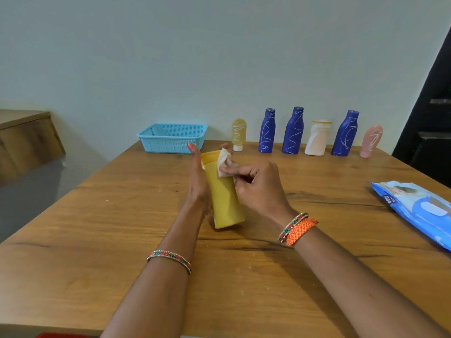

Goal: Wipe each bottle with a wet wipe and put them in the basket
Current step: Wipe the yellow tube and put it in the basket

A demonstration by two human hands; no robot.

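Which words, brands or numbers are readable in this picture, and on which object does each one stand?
"mee": white letters, seen upside down, on the blue plastic wet-wipe pack at the table's right edge; possibly part of a longer word.
Other print on that pack: too blurred to read.
White scribbles on the three dark blue bottles: only lines, no words.
Yellow plastic bottle in the hands: no text visible.

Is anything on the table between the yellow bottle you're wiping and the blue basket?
Nothing visible: bare table lies between the yellow bottle and the basket. The other bottles stand right of that path.
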